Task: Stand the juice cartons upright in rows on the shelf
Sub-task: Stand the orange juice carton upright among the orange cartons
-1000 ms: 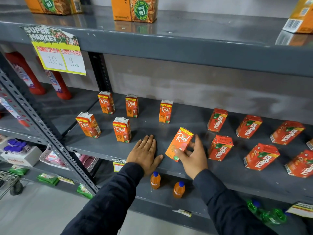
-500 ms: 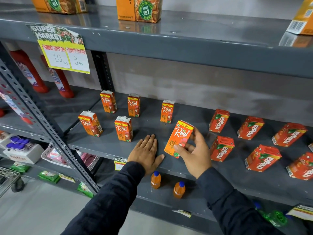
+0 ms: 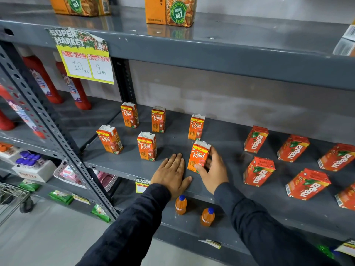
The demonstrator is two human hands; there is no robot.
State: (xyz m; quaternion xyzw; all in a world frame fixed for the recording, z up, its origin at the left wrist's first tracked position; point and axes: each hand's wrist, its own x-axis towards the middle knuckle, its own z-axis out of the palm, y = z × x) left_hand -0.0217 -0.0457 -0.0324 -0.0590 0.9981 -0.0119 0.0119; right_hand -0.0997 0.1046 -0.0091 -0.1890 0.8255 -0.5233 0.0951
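My right hand (image 3: 213, 169) grips an orange Real juice carton (image 3: 199, 155), which stands upright on the grey middle shelf (image 3: 226, 135) in the front row. My left hand (image 3: 172, 172) lies flat, palm down, on the shelf just left of that carton, holding nothing. Several other Real cartons stand upright: three in the back row (image 3: 129, 115) (image 3: 158, 119) (image 3: 197, 126) and two in front (image 3: 109, 139) (image 3: 147, 146). To the right, several red Maaza cartons (image 3: 258, 171) stand tilted in two rough rows.
A price sign (image 3: 84, 56) hangs from the upper shelf edge. Large orange juice boxes (image 3: 171, 10) stand on the top shelf. Red sauce bottles (image 3: 74, 87) fill the left bay. Two small orange drink bottles (image 3: 207, 216) stand on the lower shelf. A perforated upright post (image 3: 57, 139) runs diagonally at left.
My right hand lifted the tilted Real carton, turned it upright and set it down in the front row. My left hand stayed flat on the shelf.
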